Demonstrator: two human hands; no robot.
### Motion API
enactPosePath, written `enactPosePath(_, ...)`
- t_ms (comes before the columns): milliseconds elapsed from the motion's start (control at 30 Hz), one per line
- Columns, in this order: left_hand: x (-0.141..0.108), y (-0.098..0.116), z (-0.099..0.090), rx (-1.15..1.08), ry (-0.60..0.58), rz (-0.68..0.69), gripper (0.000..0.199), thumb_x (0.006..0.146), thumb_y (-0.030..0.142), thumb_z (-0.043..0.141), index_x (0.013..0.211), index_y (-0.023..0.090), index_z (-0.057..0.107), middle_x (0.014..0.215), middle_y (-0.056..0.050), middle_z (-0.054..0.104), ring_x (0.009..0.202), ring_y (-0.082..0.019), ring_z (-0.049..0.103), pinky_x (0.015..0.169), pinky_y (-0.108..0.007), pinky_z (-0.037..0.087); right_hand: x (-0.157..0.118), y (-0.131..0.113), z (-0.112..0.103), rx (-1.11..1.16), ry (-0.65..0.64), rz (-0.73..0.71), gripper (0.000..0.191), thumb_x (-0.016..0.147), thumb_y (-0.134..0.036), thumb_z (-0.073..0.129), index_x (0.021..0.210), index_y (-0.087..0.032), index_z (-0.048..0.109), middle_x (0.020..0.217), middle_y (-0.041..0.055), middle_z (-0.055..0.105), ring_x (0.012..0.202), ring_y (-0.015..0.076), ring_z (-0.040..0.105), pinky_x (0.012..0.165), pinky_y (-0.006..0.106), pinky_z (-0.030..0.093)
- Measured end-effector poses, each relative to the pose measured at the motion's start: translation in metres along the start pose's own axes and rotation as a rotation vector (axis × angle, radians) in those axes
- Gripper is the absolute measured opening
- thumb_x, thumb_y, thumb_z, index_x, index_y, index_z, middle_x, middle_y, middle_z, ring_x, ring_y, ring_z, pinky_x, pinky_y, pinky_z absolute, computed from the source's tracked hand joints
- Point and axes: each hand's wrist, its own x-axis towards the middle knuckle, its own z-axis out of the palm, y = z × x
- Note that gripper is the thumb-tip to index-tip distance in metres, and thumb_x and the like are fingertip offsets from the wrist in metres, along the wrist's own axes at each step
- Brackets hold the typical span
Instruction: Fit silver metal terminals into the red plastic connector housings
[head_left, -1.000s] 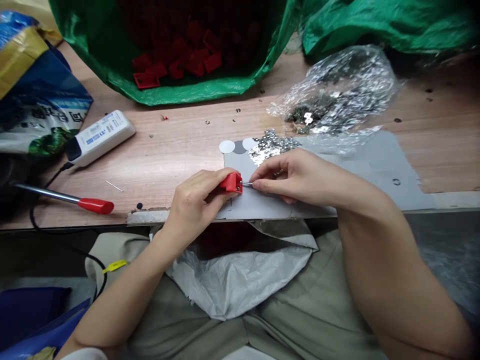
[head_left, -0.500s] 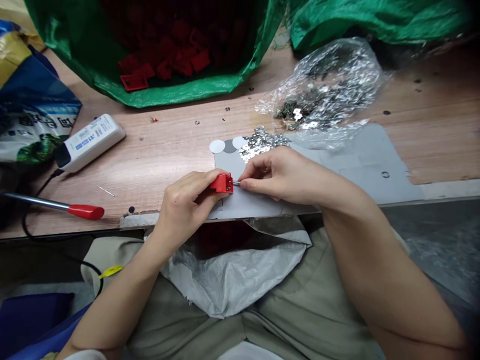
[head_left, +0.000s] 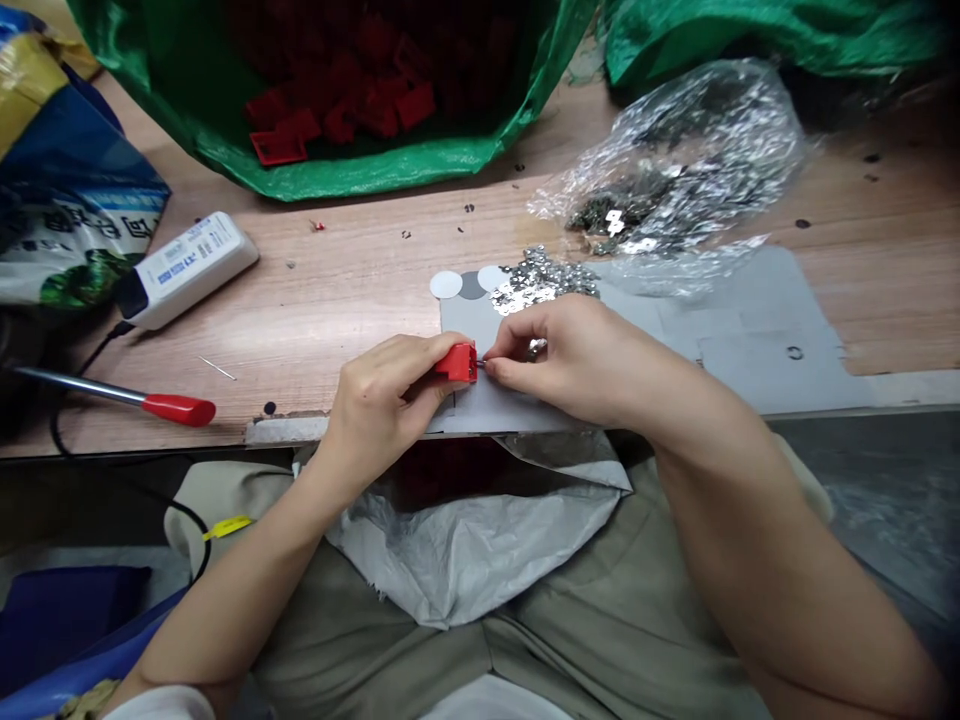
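Note:
Between the thumb and fingers of my left hand (head_left: pixel 382 390) is a small red plastic part (head_left: pixel 458 362), its open end turned to the right. My right hand (head_left: pixel 559 350) pinches a thin metal piece (head_left: pixel 481 364) whose tip meets that open end. How far the tip reaches inside cannot be made out. Both hands are over the front edge of a grey mat (head_left: pixel 495 405). Just behind my right hand lies a pile of small shiny metal plates (head_left: pixel 536 280), with a few more glinting under its palm.
Behind are a green sack (head_left: pixel 375 178) of red parts and a clear bag (head_left: pixel 697 160) of metal plates. To the left lie a white device (head_left: pixel 195 270), a red-handled lever (head_left: pixel 180 408) and a thin pin (head_left: pixel 217 368). A whitish bag (head_left: pixel 450 560) hangs open at my lap.
The view has shifted slightly, so the bench items appear a little to the right. The metal piece in my right hand and the red part remain end to end, with the red part turned slightly.

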Motion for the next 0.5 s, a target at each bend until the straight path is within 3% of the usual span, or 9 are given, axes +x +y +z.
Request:
enactPosePath(267, -0.002, -0.003, 0.003, -0.045, 0.006, 0.009, 0.024, 0.091, 0.016, 0.067, 0.115, 0.017, 0.066, 0.105, -0.006, 0.076, 0.093, -0.017, 0.07, 0.086, -0.029, 0.056, 0.0, 0.002, -0.004, 0.09, -0.043, -0.005, 0.011, 0.082, -0.016, 0.066, 0.072, -0.016, 0.072, 0.07, -0.0004, 0.068, 0.064, 0.0152, 0.06, 0.056, 0.024, 0.04)
enactPosePath(400, -0.003, -0.001, 0.004, -0.342, 0.071, -0.211, 0.025, 0.09, 0.022, 0.068, 0.114, 0.019, 0.061, 0.116, -0.009, 0.07, 0.102, -0.019, 0.07, 0.086, -0.031, 0.059, -0.005, 0.004, -0.015, 0.342, -0.092, -0.038, 0.016, 0.089, -0.03, 0.067, 0.092, -0.016, 0.074, 0.074, -0.0003, 0.067, 0.048, 0.0096, 0.05, 0.045, 0.022, 0.035)
enactPosePath(500, 0.001, 0.002, -0.002, -0.748, 0.192, -0.427, 0.039, 0.088, 0.032, 0.072, 0.117, 0.021, 0.049, 0.112, -0.008, 0.07, 0.093, -0.018, 0.073, 0.081, -0.031, 0.061, -0.007, 0.003, -0.017, 0.353, 0.063, -0.115, 0.022, 0.092, -0.033, 0.067, 0.106, -0.017, 0.073, 0.082, 0.0019, 0.067, 0.05, 0.0093, 0.049, 0.044, 0.021, 0.035)
